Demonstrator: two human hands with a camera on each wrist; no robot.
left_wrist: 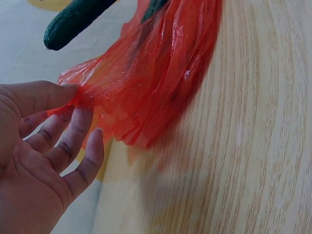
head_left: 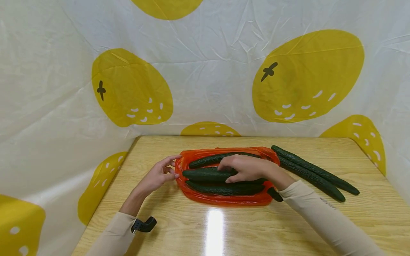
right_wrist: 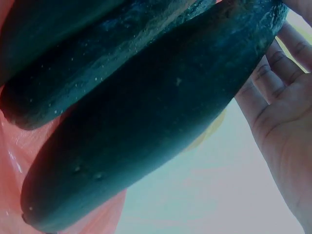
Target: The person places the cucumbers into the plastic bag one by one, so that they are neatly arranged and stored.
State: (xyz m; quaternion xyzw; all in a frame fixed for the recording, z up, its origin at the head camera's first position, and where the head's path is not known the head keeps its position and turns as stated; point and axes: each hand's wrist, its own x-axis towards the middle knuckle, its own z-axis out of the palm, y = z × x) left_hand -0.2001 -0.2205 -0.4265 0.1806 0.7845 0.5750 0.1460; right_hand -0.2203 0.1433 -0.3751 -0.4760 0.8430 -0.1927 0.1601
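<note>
A red plastic bag [head_left: 224, 203] lies spread on the wooden table with several dark green cucumbers in its opening. My left hand [head_left: 157, 176] pinches the bag's left edge between thumb and fingers, and the other fingers are spread beneath the film in the left wrist view. With thumb and fingers my right hand [head_left: 245, 168] grips the middle cucumber [head_left: 203, 175] from above. This cucumber lies lengthwise over the bag, between a rear cucumber [head_left: 208, 160] and a front cucumber [head_left: 221, 188]. In the right wrist view the gripped cucumber [right_wrist: 146, 122] fills the middle, its near end over red film.
Two more cucumbers [head_left: 314, 176] lie side by side on the table [head_left: 179, 227], slanting right of the bag, their far ends close to its right edge. A white cloth [head_left: 211, 89] with yellow fruit prints hangs behind the table and along its left side.
</note>
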